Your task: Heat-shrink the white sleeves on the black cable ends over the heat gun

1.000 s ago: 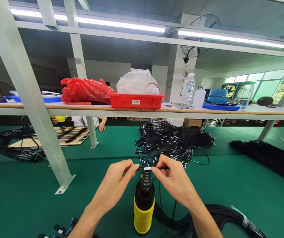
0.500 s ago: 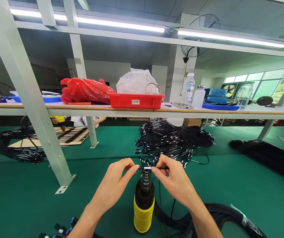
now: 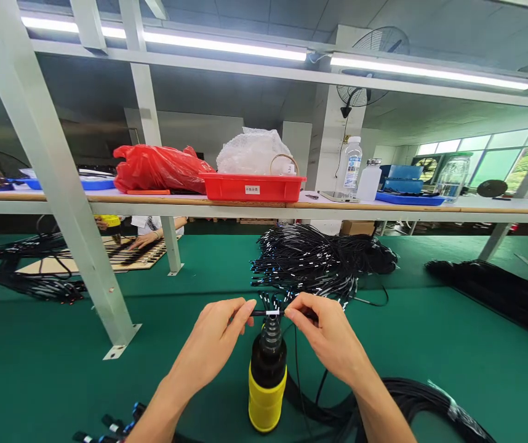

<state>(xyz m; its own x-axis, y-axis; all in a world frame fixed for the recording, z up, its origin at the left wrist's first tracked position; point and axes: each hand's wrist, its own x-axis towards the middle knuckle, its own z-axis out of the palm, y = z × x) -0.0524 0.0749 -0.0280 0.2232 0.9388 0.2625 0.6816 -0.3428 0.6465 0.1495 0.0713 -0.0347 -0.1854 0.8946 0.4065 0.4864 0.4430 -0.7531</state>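
Black cable (image 3: 258,313) with white sleeve (image 3: 272,312) runs level at the nozzle (image 3: 271,339) of the yellow-black tool (image 3: 266,400); contact unclear. Probably light, bendy; grip either side of the sleeve. Left hand (image 3: 216,331), right hand (image 3: 331,332): fingers pinched on cable. Cable bundle (image 3: 319,255) far on bench (image 3: 199,412).

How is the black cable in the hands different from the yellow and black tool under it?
The black cable is thin, while the yellow and black tool is much fatter. The cable stretches sideways, but the tool points up. The cable has a white band; the tool has a wide yellow part. Both have black on them.
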